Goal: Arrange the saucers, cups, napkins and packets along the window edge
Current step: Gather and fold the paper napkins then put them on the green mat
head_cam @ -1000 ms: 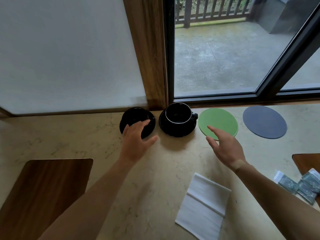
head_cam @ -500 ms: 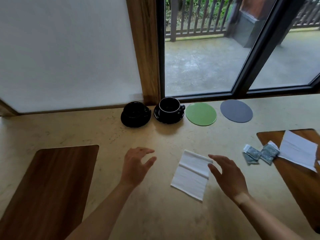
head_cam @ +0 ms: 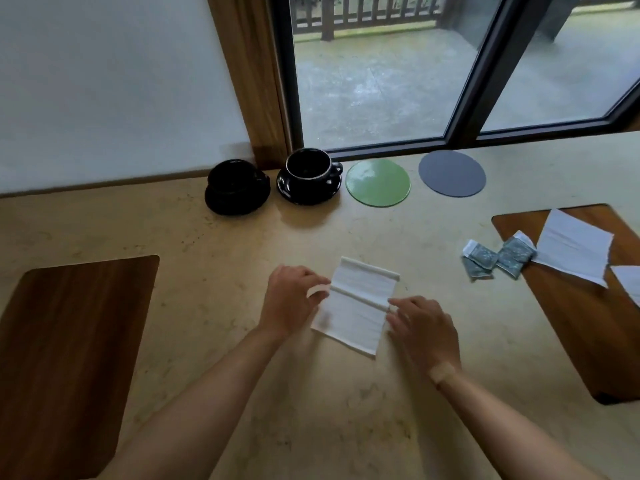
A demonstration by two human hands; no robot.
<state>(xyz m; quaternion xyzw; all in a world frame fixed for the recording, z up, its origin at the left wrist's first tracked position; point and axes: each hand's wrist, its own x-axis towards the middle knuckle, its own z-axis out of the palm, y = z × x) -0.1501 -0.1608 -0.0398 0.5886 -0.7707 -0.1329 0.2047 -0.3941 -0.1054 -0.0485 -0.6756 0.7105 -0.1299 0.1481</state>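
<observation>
A white folded napkin (head_cam: 356,304) lies on the beige table in front of me. My left hand (head_cam: 291,303) pinches its left edge, fingers curled on the cloth. My right hand (head_cam: 424,327) touches its right edge with bent fingertips; whether it grips is unclear. Along the window edge sit a black cup on a black saucer (head_cam: 237,190), a second black cup (head_cam: 310,168) on its saucer (head_cam: 304,192), a green round coaster (head_cam: 377,182) and a grey round coaster (head_cam: 452,173). Several grey-green packets (head_cam: 497,258) lie at the right beside another white napkin (head_cam: 575,251).
A dark wooden placemat (head_cam: 65,344) lies at the left and another wooden placemat (head_cam: 588,317) at the right, under the second napkin. A third white napkin corner (head_cam: 628,282) shows at the right border. The window frame (head_cam: 464,98) and a wooden post (head_cam: 249,74) stand behind the row.
Both hands drew back from the cups and coaster toward me and came onto the napkin's two sides. The left hand now pinches its edge. The camera view widened to the right.
</observation>
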